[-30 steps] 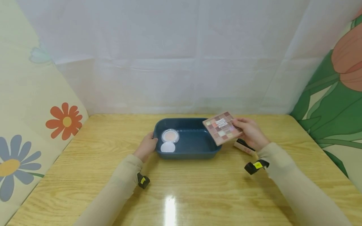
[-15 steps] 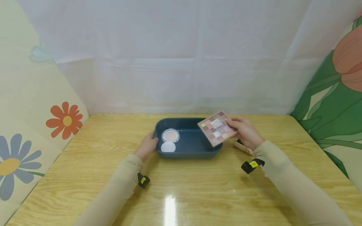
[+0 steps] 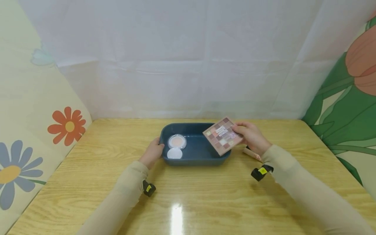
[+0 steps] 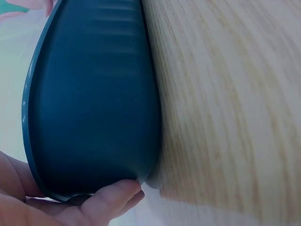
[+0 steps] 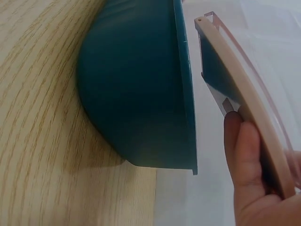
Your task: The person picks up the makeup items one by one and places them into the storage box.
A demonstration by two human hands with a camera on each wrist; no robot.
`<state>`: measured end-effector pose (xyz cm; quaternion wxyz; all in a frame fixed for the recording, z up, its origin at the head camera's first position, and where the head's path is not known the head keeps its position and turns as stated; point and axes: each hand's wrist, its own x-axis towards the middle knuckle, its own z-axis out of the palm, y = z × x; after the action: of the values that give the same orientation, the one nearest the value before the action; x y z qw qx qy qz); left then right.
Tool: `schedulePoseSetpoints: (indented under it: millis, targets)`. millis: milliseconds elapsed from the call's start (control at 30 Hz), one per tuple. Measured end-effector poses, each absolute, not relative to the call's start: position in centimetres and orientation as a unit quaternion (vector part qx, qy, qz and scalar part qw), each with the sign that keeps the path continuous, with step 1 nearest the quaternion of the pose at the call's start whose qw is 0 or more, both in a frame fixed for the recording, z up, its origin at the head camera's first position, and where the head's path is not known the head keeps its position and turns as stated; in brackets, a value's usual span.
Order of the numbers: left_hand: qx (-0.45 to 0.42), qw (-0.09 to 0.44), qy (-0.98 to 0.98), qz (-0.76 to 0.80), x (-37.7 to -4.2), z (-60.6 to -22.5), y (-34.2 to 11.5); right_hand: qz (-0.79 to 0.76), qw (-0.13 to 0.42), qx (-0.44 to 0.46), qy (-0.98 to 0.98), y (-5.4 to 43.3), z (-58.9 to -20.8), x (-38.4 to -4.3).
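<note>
A dark blue oblong basin (image 3: 196,162) stands on the table. My left hand (image 3: 152,152) grips its left end; in the left wrist view the fingers (image 4: 110,197) lie against the end wall near the rim. An opened round compact (image 3: 177,141), with its white disc-like half toward me, lies in the basin's left part. My right hand (image 3: 252,137) holds a square eyeshadow palette (image 3: 222,135) by its right edge, tilted above the basin's right end. From the right wrist view, the palette (image 5: 254,99) is apart from the basin rim, with fingers (image 5: 247,160) under it and the thumb side mostly hidden.
Right of the basin, a small pinkish piece with a black end (image 3: 252,153) lies on the wooden table (image 3: 199,195), partly covered by the right hand. A white cloth (image 3: 188,88) hangs behind the table, and flower-patterned panels (image 3: 346,130) flank it.
My right hand has carried the palette leftward, farther over the basin, and slightly down. My left hand and the basin stay in place.
</note>
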<state>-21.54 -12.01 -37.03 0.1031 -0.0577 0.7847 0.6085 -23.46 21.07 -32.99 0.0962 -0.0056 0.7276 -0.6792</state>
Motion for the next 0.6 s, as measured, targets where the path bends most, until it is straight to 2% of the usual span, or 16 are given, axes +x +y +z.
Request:
schedulePoseSetpoints:
  millis: [333,600]
  targets:
    - [-0.039,0.077,0.801,0.593,-21.82,-37.91,-12.16,-0.646,0.106,-0.028,0.755,20.72,-32.71,-23.45]
    - [-0.041,0.093,0.797,0.596,-21.63,-37.3,-12.15,-0.623,0.115,-0.049,0.773,20.1,-32.63,-23.58]
